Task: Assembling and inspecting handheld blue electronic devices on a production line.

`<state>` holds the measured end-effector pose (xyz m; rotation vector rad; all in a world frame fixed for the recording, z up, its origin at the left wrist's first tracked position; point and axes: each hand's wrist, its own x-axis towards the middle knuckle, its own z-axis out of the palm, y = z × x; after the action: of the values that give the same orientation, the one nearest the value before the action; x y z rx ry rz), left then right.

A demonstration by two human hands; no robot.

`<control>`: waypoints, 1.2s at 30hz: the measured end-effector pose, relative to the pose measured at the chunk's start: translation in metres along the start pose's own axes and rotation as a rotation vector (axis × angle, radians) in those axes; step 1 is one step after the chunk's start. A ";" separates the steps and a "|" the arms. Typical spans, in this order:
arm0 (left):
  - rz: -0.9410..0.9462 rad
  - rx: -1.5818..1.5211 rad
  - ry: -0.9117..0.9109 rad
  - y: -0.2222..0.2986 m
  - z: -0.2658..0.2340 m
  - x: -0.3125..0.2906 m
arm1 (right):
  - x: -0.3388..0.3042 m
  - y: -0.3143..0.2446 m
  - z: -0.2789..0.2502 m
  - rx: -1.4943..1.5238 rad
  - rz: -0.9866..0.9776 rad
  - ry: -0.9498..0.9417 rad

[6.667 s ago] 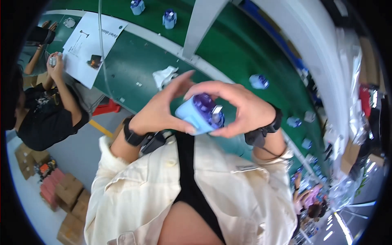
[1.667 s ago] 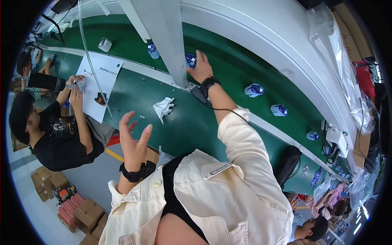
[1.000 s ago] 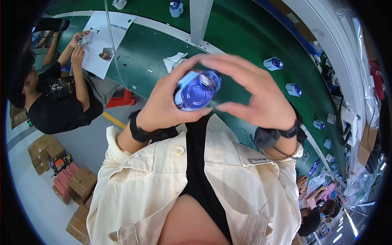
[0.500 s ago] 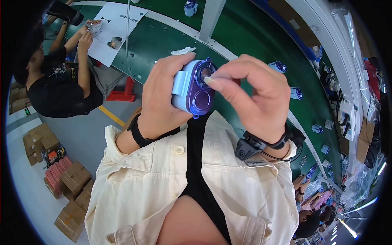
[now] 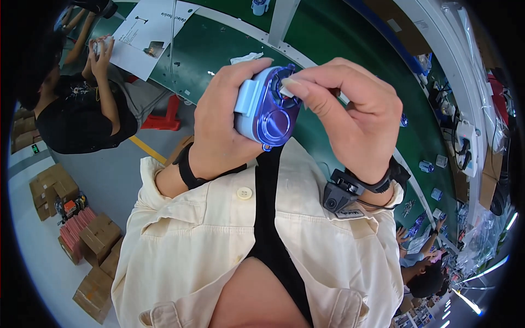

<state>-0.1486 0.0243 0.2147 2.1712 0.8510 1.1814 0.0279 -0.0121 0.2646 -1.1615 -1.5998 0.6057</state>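
Note:
My left hand point(image 5: 221, 112) is wrapped round a light-blue device point(image 5: 273, 128) with a shiny purple-blue oval front, holding it up before my chest. Two round sections sit on that front, the lower one a smooth disc, the upper one an opening with a dark inside. At the upper opening my right hand point(image 5: 358, 112) pinches with thumb and forefinger. Something small and whitish shows by the thumb tip, too small to make out. A light-blue clip-like part point(image 5: 249, 98) sticks out of the device's left side, next to my left fingers.
A green work surface point(image 5: 213, 44) with a pale rim curves behind my hands, carrying a crumpled white tissue point(image 5: 246, 58) and a printed sheet point(image 5: 145, 38). Similar blue devices point(image 5: 426, 166) stand along the right. A co-worker point(image 5: 82, 115) sits at left; cardboard boxes point(image 5: 101, 238) lie on the floor.
The device has shifted slightly right and up in my left hand. My right hand has moved a little right, its pinch still at the upper opening. The co-worker at left has drawn both hands nearer.

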 end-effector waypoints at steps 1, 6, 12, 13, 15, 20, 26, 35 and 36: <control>-0.012 -0.023 0.009 -0.001 0.001 0.001 | 0.001 0.002 0.000 -0.040 -0.061 0.016; 0.037 -0.027 0.110 -0.003 0.007 0.004 | 0.002 0.011 0.001 -0.223 -0.341 0.070; 0.060 0.134 0.110 -0.002 0.002 0.005 | 0.007 0.009 -0.006 -0.487 -0.576 0.008; 0.075 0.175 0.117 -0.002 0.002 0.005 | 0.009 0.010 -0.008 -0.531 -0.633 -0.021; 0.093 0.177 0.124 -0.004 0.003 0.007 | 0.013 0.012 -0.009 -0.561 -0.682 -0.015; 0.125 0.190 0.154 -0.003 0.004 0.007 | 0.011 0.013 -0.007 -0.644 -0.759 -0.060; 0.138 0.237 0.133 -0.008 0.004 0.008 | 0.002 -0.002 -0.003 -0.801 -0.607 -0.145; 0.014 -0.320 0.106 -0.008 0.008 0.002 | 0.008 0.023 0.008 0.418 0.056 0.008; 0.054 -0.282 0.090 -0.008 0.006 0.004 | 0.009 0.024 0.012 0.401 0.033 -0.056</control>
<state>-0.1437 0.0316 0.2086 1.9351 0.6218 1.3470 0.0261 0.0077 0.2446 -0.8785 -1.4228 0.9388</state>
